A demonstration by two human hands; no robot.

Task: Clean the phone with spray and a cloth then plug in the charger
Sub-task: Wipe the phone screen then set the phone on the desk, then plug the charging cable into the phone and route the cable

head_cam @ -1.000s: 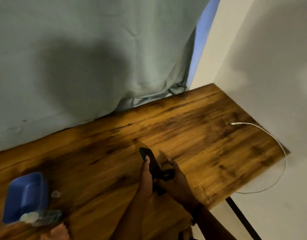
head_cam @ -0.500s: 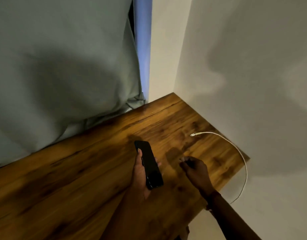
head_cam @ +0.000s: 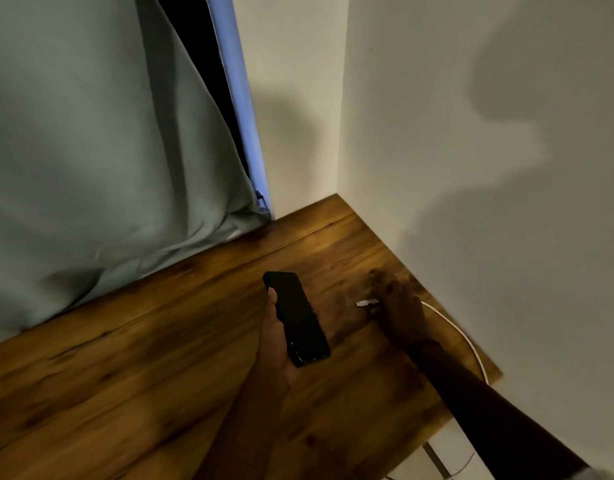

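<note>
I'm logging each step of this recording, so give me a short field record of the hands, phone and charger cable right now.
left hand: holds the phone over the table
phone: black, screen dark, no cable attached
right hand: at the plug of the charger cable; blurred, grip unclear
charger cable: white, lying on the table by the wall
backdrop: grey-green curtain

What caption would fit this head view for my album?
The left hand holds the phone while the right hand is at the charger plug on the table.
</note>
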